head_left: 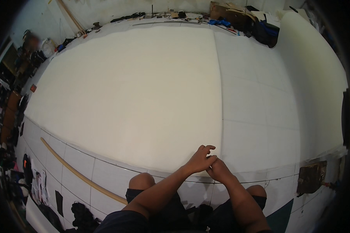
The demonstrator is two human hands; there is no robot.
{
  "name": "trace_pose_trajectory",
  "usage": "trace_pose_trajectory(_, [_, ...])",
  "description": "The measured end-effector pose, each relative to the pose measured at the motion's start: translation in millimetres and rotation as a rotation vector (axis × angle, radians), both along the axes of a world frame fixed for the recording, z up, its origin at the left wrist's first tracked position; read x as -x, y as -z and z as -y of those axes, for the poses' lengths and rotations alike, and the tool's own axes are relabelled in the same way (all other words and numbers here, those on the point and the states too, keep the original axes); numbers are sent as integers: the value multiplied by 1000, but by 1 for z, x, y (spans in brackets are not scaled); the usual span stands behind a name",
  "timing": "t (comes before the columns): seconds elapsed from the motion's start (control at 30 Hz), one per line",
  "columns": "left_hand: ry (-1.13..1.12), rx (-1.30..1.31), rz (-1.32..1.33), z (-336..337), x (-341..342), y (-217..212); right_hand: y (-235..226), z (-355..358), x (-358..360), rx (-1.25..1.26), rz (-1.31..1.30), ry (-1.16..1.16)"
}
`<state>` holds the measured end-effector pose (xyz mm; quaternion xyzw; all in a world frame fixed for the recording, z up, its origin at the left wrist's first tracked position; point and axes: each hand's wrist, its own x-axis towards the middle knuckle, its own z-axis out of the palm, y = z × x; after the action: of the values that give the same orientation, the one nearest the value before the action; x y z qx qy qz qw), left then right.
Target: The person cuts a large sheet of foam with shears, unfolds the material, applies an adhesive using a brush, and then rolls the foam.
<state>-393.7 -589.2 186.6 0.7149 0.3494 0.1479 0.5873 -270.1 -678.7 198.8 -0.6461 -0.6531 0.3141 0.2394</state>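
A wide cream sheet (132, 89), perhaps foam or fabric, lies flat on white floor tiles, its straight right edge running away from me. Over that edge's near corner, my two hands meet. My left hand (200, 160) has its index finger and thumb stretched to the right with a gap between them. Against its thumb rests my right hand (220, 171), fingers curled in; whatever they hold, if anything, is hidden. To the right lies a thin whitish sheet (256, 89), which curves up into a large roll or raised flap (315, 77).
A long wooden strip (79, 174) lies on the tiles at left. A brown flat object (312, 176) is at lower right. Clutter lines the left side, and a cardboard box (231, 15) and dark bags (264, 33) stand at the back wall. My knees flank my forearms.
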Motion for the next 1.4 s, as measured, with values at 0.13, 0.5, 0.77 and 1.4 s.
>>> trace_pose_trajectory(0.13, [28, -23, -40, -2, 0, -1, 7, 2, -3, 16, -6, -22])
trace_pose_trajectory(0.5, [37, 23, -31, -4, 3, -4, 3, 2, 4, -46, 34, 52])
trace_pose_trajectory(0.77, [-256, 1, 204, -23, 2, 5, 2, -3, -15, -81, -85, 237])
trace_pose_trajectory(1.4, [-369, 683, 806, -51, 26, -36, 4, 13, 21, 452, 110, -328])
